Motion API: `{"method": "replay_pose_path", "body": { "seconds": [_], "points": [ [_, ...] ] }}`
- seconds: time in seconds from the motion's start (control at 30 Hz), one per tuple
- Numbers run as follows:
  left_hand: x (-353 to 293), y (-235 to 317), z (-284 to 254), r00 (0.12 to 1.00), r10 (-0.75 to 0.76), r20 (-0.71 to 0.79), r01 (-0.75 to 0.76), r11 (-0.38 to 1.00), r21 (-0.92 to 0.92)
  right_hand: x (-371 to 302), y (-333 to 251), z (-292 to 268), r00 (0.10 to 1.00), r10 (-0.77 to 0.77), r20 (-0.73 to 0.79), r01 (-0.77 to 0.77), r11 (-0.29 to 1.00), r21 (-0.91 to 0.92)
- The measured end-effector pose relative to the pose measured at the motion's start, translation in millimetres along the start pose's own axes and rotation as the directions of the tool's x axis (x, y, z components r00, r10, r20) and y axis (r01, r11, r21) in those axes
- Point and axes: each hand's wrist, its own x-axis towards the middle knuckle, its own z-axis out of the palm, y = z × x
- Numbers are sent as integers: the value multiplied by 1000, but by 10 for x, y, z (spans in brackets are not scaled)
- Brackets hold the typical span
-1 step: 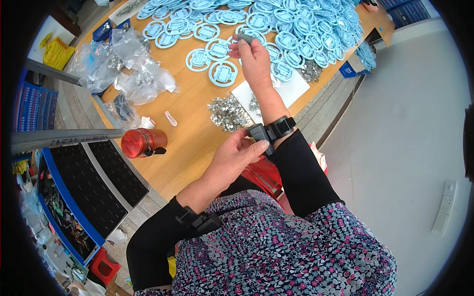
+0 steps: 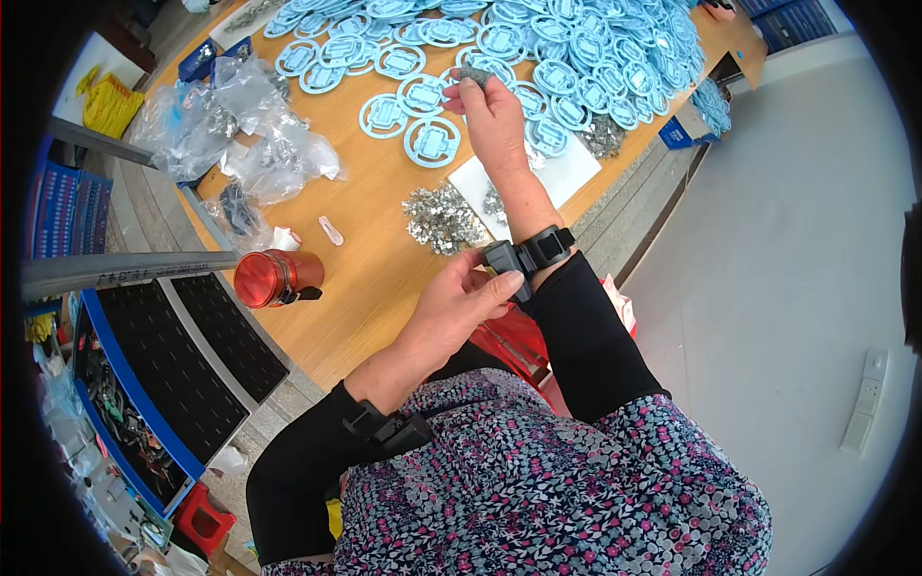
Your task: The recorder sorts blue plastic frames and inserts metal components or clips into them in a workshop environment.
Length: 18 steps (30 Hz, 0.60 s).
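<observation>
- The black box-shaped wrist unit (image 2: 502,259) was seen on the near side of the right wrist, toward the left hand (image 2: 453,305); it lay just up and to the right of that hand's palm and was touched by its thumb and fingers.
- The left hand was the nearer of the 2: its grip was closed on the wrist unit, with the thumb laid along the lower edge; some fingertips were hidden behind the unit.
- The unit's long axis was slanted from upper left to lower right, across the line of the right forearm (image 2: 526,197); its lower end was pointed toward the body.
- The unit was joined to a black strap (image 2: 551,247), which was wrapped around the right wrist.
- The right hand (image 2: 497,120) was stretched away from the body, and a grey clump (image 2: 473,74) was pinched between its fingertips; whether it was 1 piece or several could not be told.
- The clump was held at the far end of the hand, its long axis apparently set across the view; part of it was covered by the fingers.
- Light-blue ring-shaped discs (image 2: 431,142) were spread under and beyond the right hand; a pile of silver metal pieces (image 2: 444,219) was placed beside a white board (image 2: 574,171), nearer the body.
</observation>
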Motion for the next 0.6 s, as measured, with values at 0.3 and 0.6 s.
{"method": "replay_pose_path", "body": {
  "seconds": [0.3,0.6],
  "points": [
    [113,-192,23,972,-233,27,230,920,-317,-124,313,-106,997,-77,26,79,860,-504],
    [49,-185,-54,953,-298,54,303,929,-213,-200,312,-89,973,215,-80,-213,976,36]
  ]
}}
